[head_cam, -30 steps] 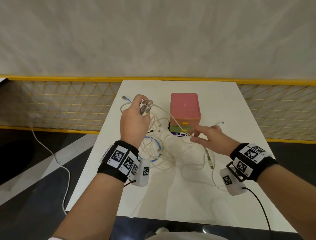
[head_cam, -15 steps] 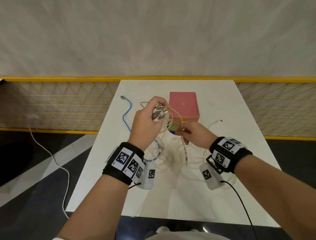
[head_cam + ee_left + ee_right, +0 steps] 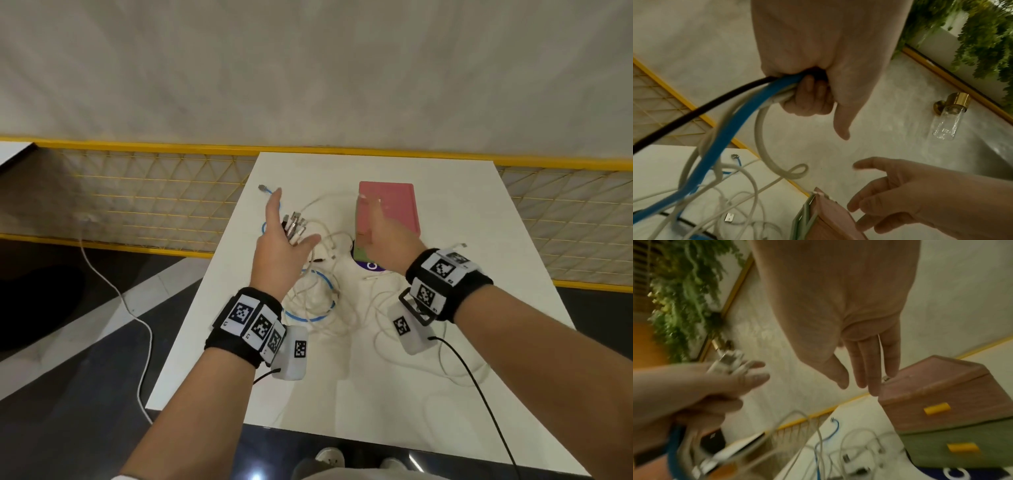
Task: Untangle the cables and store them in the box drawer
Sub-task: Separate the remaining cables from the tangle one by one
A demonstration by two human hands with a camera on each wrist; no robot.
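A tangle of white, blue and black cables (image 3: 318,301) lies on the white table (image 3: 462,212). My left hand (image 3: 291,236) is raised above it. Its lower fingers (image 3: 807,97) curl round a bundle of cable ends (image 3: 294,224), with the index finger and thumb spread. The blue cable (image 3: 729,134) and white strands hang from that grip to the table. The box (image 3: 394,205) has a pink top and green drawer (image 3: 962,447) with yellow handles. My right hand (image 3: 380,233) hovers before the box, fingers (image 3: 873,369) straight, holding nothing. A white plug (image 3: 886,378) sits by the box's top corner.
A yellow mesh fence (image 3: 154,205) runs behind and beside the table. A white cord (image 3: 137,315) trails on the dark floor at left. A purple round mat (image 3: 371,265) lies under the box. More white cable loops (image 3: 428,359) lie near the table's right front.
My right hand has let go of the white cable it pinched and opened up in front of the box. My left hand moved left with the bundle, index finger and thumb now spread.
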